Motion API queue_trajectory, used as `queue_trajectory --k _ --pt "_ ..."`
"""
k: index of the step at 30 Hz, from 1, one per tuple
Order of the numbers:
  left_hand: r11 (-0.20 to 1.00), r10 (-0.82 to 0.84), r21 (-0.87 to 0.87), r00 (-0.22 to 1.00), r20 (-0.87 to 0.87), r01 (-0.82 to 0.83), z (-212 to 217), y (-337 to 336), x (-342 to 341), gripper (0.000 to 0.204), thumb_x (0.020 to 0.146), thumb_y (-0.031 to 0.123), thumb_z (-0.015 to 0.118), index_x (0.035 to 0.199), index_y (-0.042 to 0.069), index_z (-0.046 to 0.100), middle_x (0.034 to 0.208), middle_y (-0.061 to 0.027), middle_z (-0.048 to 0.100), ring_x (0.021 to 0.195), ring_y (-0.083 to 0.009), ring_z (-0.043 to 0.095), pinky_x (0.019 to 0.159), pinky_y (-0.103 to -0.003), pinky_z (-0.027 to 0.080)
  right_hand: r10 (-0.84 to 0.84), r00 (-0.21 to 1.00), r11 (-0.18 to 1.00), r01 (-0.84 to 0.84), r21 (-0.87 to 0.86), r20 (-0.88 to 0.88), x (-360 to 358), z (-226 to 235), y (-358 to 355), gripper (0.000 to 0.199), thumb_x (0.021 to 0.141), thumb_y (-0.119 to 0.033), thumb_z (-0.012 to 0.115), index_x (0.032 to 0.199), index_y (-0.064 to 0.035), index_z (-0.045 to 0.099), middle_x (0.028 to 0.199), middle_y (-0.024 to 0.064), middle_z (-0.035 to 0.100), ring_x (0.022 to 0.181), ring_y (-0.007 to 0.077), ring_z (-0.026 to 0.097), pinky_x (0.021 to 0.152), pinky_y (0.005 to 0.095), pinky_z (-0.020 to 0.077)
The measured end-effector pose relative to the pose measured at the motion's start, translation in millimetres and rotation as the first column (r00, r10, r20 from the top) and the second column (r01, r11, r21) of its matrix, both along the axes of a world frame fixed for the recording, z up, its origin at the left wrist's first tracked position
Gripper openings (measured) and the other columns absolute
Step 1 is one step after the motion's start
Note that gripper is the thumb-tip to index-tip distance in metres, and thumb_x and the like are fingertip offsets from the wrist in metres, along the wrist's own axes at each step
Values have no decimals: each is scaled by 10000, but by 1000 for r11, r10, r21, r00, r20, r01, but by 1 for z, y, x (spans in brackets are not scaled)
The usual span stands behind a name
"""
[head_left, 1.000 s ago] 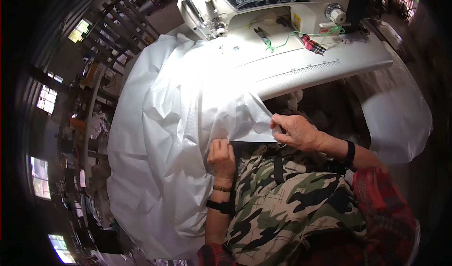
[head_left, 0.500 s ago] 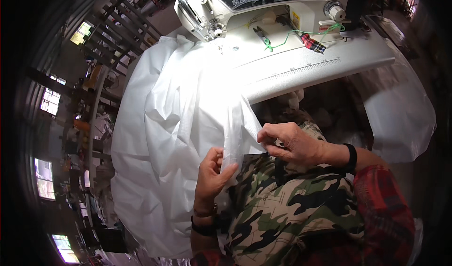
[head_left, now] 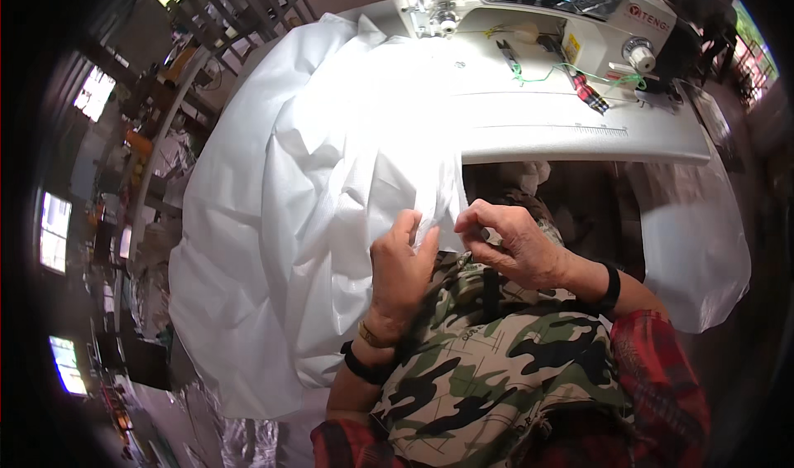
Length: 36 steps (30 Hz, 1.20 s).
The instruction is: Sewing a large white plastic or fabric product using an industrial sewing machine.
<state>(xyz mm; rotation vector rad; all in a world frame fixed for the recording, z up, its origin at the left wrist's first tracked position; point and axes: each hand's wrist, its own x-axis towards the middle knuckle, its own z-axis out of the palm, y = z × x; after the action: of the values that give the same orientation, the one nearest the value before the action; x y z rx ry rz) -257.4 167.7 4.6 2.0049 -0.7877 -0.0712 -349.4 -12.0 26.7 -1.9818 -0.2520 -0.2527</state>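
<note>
A large white sheet of fabric (head_left: 314,178) drapes in loose folds from the sewing machine's bed down over the table edge, on my left. My left hand (head_left: 401,265) pinches a narrow folded strip along its near right edge between thumb and fingers. Close beside it, my right hand (head_left: 521,244) has its thumb and fingers pressed together at the fabric's outer edge; the grip itself is partly hidden. The sewing machine (head_left: 546,9) stands beyond, its needle area over the brightly lit far part of the cloth.
On the machine bed (head_left: 529,141) lie thread snips (head_left: 507,54) tied with green cord and a plaid cloth-wrapped piece (head_left: 589,94). A translucent plastic sheet (head_left: 695,244) hangs at the right. Camouflage cloth (head_left: 504,360) covers my lap. Racks and shelves stand at the left.
My hands have come closer together, and the strip that was stretched downward is now gathered between them. The view has shifted, so the machine appears higher and farther right.
</note>
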Motion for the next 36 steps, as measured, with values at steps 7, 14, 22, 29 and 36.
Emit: queue_trajectory --k 7,14,22,29,36 --pt "993 122 14 992 -19 -121 6 10 2 123 891 95 664 891 -13 607 668 -90 615 586 -108 554 556 -294 445 -95 977 918 161 -362 192 11 14 7 267 862 -226 716 1018 -28 629 869 105 612 735 233 574 690 355 467" --pt "983 178 26 973 148 -184 10 16 4 147 883 135 661 945 6 631 699 -175 637 604 -313 642 582 -389 484 -16 930 754 252 -607 366 47 50 -17 194 841 -266 727 954 -108 720 1035 57 664 1018 218 590 999 430 362" --pt "978 191 43 955 227 -206 8 22 12 124 878 108 626 975 35 606 722 -193 632 670 -410 632 611 -479 481 30 984 600 124 -790 177 95 46 -12 269 852 -237 714 1079 -96 682 836 78 690 904 233 644 1034 462 361" --pt "967 248 -2 942 225 -254 5 26 16 174 900 90 617 1041 -9 644 781 -235 652 700 -415 642 625 -443 495 108 993 610 -21 -792 56 118 40 -5 132 911 -215 661 925 -92 615 730 52 628 725 208 622 1011 433 374" --pt "967 255 -61 945 203 -248 4 29 19 230 893 68 625 1102 -24 644 794 -257 651 711 -410 655 633 -427 506 166 984 643 -65 -763 57 131 29 -1 134 908 -202 658 881 -87 594 684 58 629 691 250 636 982 422 405"
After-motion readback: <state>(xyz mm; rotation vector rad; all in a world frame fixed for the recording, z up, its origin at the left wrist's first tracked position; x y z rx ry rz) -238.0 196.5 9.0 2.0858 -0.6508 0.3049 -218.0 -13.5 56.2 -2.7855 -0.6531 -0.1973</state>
